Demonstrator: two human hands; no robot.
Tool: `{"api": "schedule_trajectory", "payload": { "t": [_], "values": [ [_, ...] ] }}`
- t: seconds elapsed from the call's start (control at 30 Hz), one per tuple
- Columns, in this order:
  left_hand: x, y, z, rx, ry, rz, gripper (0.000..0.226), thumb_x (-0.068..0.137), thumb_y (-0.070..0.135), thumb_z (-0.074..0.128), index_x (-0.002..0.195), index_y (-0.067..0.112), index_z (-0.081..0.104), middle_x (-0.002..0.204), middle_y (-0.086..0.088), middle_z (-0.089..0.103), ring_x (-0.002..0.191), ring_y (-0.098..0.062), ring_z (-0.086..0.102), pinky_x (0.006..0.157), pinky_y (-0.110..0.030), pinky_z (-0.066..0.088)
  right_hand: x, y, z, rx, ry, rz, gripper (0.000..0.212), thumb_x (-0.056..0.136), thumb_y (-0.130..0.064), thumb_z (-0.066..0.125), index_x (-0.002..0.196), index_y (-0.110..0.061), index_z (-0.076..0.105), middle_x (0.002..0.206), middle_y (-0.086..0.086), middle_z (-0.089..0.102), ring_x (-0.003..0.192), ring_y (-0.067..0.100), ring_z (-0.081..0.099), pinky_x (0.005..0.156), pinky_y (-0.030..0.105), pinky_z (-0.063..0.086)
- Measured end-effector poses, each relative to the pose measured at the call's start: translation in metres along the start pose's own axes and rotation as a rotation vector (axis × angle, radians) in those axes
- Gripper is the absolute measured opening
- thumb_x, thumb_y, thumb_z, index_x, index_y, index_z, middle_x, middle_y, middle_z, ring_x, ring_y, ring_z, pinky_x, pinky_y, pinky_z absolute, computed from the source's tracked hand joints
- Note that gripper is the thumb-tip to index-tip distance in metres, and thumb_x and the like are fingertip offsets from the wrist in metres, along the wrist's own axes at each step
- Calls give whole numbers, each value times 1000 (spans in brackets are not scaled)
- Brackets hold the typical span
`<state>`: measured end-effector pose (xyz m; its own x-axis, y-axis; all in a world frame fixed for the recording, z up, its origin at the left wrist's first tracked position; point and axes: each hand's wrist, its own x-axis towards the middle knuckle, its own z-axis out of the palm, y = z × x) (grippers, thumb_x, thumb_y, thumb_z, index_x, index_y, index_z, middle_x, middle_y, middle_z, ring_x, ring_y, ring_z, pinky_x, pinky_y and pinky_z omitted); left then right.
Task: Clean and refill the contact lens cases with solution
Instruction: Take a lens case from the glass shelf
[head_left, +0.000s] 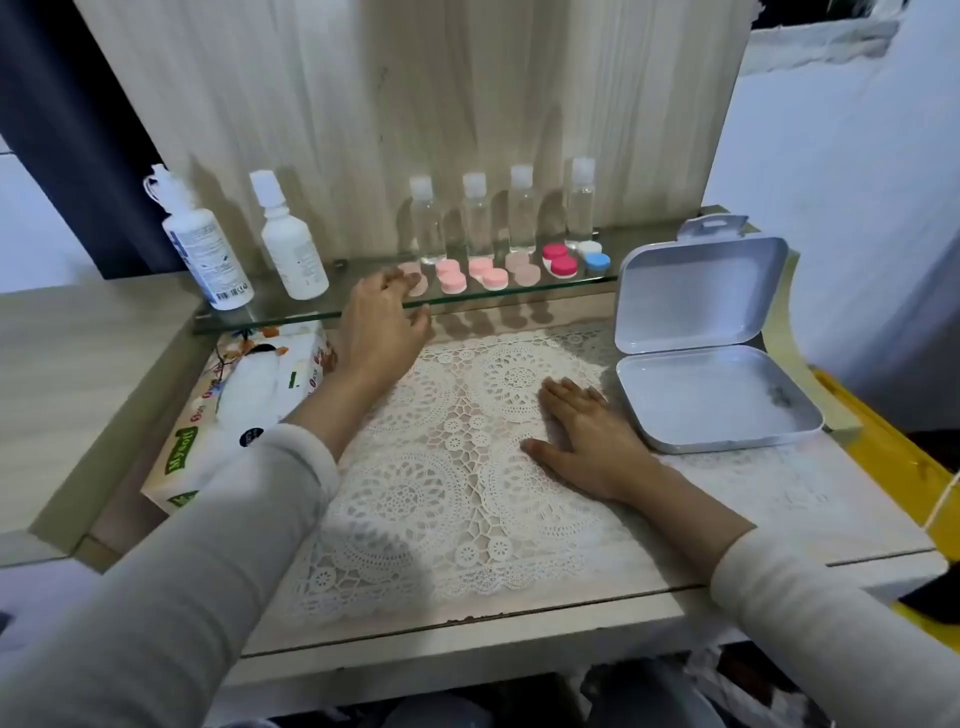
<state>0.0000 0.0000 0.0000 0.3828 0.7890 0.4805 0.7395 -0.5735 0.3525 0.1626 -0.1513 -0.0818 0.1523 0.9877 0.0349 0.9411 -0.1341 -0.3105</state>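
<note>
- Sitting in a row on the glass shelf (291, 312) at the back of the table (779, 493), the contact lens cases are six twin-cup pieces. From the left they are the dusty-pink case (415, 280), two pale pink cases (451, 276), a second dusty-pink one, a red case (560, 260) and a blue-and-white case (594, 257).
- The left hand (382, 317) is over the shelf's front edge, its fingers (395, 280) loosely curved and spread above the dusty-pink case. The thumb is apart at the glass rim, so nothing is gripped; whether a fingertip touches the case cannot be told.
- The right hand (587, 441) lies flat on the lace mat (467, 519), fingers straight, holding nothing.
- The cases look like light, stiff moulded plastic with smooth caps, so they will probably skate on the glass if nudged rather than pinched.
- A sound hold is likely a pinch across the narrow waist between the two cups, or thumb and fingers on opposite sides of one cap.
- Unscrewing the caps should need both hands, one steadying the base.
- The two white solution bottles (293, 249) stand capped at the shelf's left end. They are probably heavier and squeezable, so best held round the body.
- Four small clear bottles (428, 223) stand just behind the cases and look easy to tip with a careless knuckle.
</note>
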Motion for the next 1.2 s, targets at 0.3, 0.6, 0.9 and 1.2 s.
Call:
{"api": "schedule_trajectory", "payload": {
  "t": [0.3, 0.6, 0.9, 1.2],
  "values": [
    [15, -7, 9, 1, 77, 69, 39, 89, 25, 60, 123, 7, 57, 122, -9, 61, 111, -24, 54, 95, -30, 38, 2, 1, 1, -20, 29, -14, 75, 91, -55, 40, 148, -13, 15, 156, 0, 8, 143, 13, 3, 113, 28, -1],
    [15, -10, 5, -168, 186, -21, 24, 81, 12, 69, 102, -1, 67, 98, -15, 69, 84, -19, 61, 76, -21, 46, 1, 1, 3, -12, 26, -18, 75, 91, -54, 40, 148, -12, 15, 156, 0, 9, 143, 13, 3, 114, 29, -1],
    [-55, -10, -14, -522, 147, -10, 37, 76, 11, 73, 110, 2, 64, 104, -3, 64, 90, -12, 62, 82, -11, 49, 1, -1, -3, 30, -24, -2, 76, 90, -55, 43, 148, -14, 16, 156, 0, 9, 143, 13, 5, 116, 31, 2],
    [-130, -15, -4, -643, -378, -34, 40, 76, -3, 69, 110, 18, 62, 105, 7, 62, 94, 0, 60, 90, -15, 48, -16, -38, -15, 179, 85, -105, 69, 83, -38, 65, 141, -17, 35, 147, 0, 36, 133, 17, 33, 107, 25, 24]
  ]
}}
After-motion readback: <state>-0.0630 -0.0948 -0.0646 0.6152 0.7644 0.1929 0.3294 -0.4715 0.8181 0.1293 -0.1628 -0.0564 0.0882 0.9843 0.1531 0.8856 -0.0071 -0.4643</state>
